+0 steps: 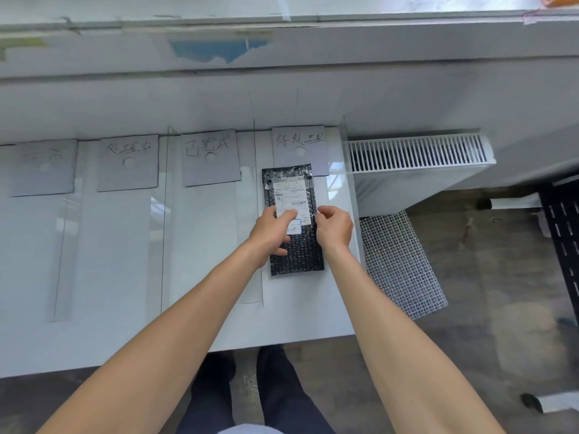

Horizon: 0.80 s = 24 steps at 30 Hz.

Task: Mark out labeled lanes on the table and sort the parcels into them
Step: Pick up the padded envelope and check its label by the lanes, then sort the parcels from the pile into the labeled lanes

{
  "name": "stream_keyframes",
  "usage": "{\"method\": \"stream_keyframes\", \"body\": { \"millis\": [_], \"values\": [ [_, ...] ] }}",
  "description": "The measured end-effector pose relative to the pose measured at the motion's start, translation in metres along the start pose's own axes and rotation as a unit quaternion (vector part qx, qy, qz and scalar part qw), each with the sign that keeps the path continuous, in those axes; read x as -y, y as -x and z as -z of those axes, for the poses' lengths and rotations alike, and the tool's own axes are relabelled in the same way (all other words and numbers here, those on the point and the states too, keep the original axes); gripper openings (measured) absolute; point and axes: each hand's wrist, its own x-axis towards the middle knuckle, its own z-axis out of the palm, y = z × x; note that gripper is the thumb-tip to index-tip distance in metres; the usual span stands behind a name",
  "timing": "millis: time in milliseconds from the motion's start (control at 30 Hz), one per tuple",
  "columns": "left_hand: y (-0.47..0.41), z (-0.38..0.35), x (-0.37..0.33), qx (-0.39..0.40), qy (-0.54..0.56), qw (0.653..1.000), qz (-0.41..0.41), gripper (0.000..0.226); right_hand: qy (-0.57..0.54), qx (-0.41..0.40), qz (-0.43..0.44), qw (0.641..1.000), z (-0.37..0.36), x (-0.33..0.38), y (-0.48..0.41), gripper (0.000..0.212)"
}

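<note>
Parcel [296, 255] lay flat on the table [125, 277], in the lane at the far right. It was black and bubbly, with a white label [289, 192] on top. Its far end lay over the near edge of the grey card [300, 145] at the head of that lane. The left hand [272, 228] lay on top of the parcel, near its middle. Its fingers [289, 216] were nearly straight and rested on the near end of the label. Its thumb lay on the black wrap. The right hand [336, 228] was at the parcel's right edge, and its curled fingers pinched that edge. Three more cards [128, 164] sat in a row to the left, well apart from the parcel. Thin lines [163, 245] split the lanes. A white heater [416, 164] and a mesh mat [401, 264] were past the table on the right.
</note>
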Motion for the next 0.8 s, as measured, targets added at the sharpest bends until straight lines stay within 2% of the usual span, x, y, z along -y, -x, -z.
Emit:
{"method": "stream_keyframes", "body": {
  "millis": [100,267,367,467,600,700,800],
  "values": [
    [-0.003,-0.009,-0.002,-0.019,-0.025,0.999,0.004,0.075,0.018,0.010,-0.001,1.000,-0.002,0.001,0.002,0.027],
    [-0.006,-0.017,-0.002,-0.032,-0.045,0.998,-0.014,0.071,0.033,0.009,0.006,0.999,-0.004,0.006,0.005,0.030],
    [-0.005,-0.015,-0.003,-0.036,-0.044,0.998,-0.042,0.067,0.037,0.004,0.017,0.999,-0.003,0.011,0.007,0.031],
    [-0.005,-0.005,-0.010,-0.067,-0.104,0.987,-0.106,0.062,0.047,0.005,0.033,0.998,-0.001,0.019,0.010,0.031],
    [-0.006,0.024,-0.023,-0.166,-0.255,0.930,-0.208,0.052,0.098,0.012,0.096,0.990,0.002,0.029,0.015,0.033],
    [-0.009,0.051,-0.032,-0.205,-0.357,0.883,-0.226,0.052,0.159,0.029,0.172,0.972,0.002,0.046,0.018,0.038],
    [-0.009,0.078,-0.039,-0.220,-0.455,0.835,-0.217,0.052,0.235,0.041,0.257,0.936,-0.003,0.070,0.023,0.042]
  ]
}}
